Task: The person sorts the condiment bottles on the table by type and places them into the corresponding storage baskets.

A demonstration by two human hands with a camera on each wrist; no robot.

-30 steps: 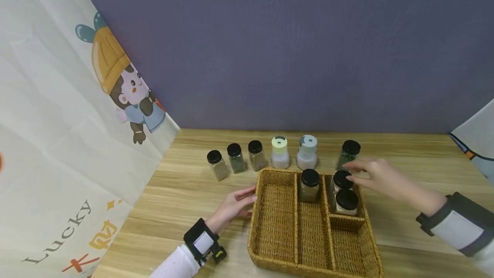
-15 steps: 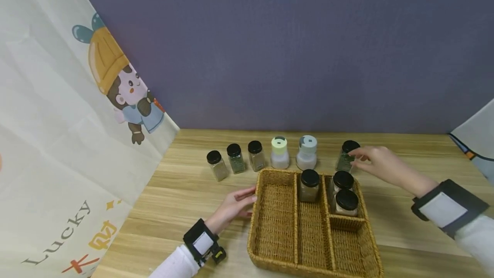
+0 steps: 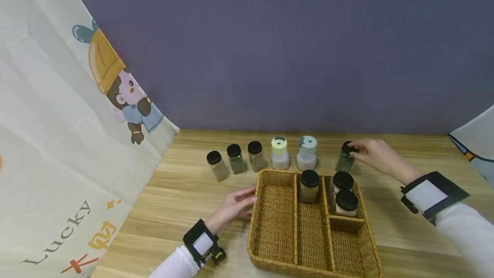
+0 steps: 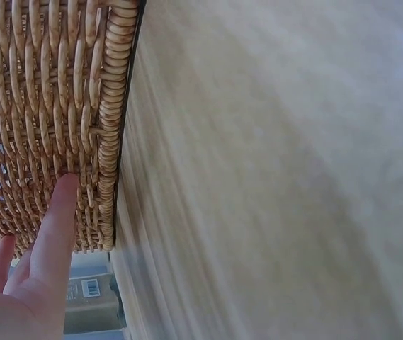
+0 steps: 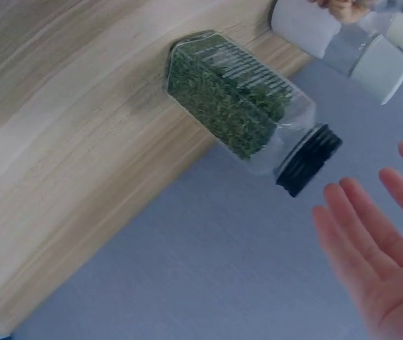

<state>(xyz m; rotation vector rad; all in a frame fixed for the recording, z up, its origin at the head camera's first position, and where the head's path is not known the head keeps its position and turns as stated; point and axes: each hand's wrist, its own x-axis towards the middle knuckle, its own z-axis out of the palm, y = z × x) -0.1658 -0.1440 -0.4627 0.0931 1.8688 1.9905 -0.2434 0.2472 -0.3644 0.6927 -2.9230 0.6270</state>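
A glass jar of green herbs [image 3: 344, 160] with a black lid stands on the wooden table just behind the wicker basket's [image 3: 252, 222] back right corner. My right hand [image 3: 371, 152] reaches its fingertips to the jar's lid. In the right wrist view the herb jar [image 5: 236, 106] is close, and my right hand's fingers [image 5: 371, 241] are straight and spread beside the lid, curled round nothing. My left hand [image 3: 235, 205] lies flat on the table, fingertips against the basket's left wall [image 4: 52, 106]. Three black-lidded jars [image 3: 309, 185] [image 3: 342, 181] [image 3: 346, 203] stand inside the basket.
Behind the basket runs a row of three small black-lidded jars [image 3: 236, 158] and two white shakers [image 3: 279, 152] [image 3: 306, 152]. A printed cartoon curtain [image 3: 58, 140] hangs at the left, a purple wall at the back. Another cloth [image 3: 476, 140] shows at the far right.
My right hand has moved back from above the basket's right compartment to the herb jar's lid. The left hand and the jars have stayed where they were.
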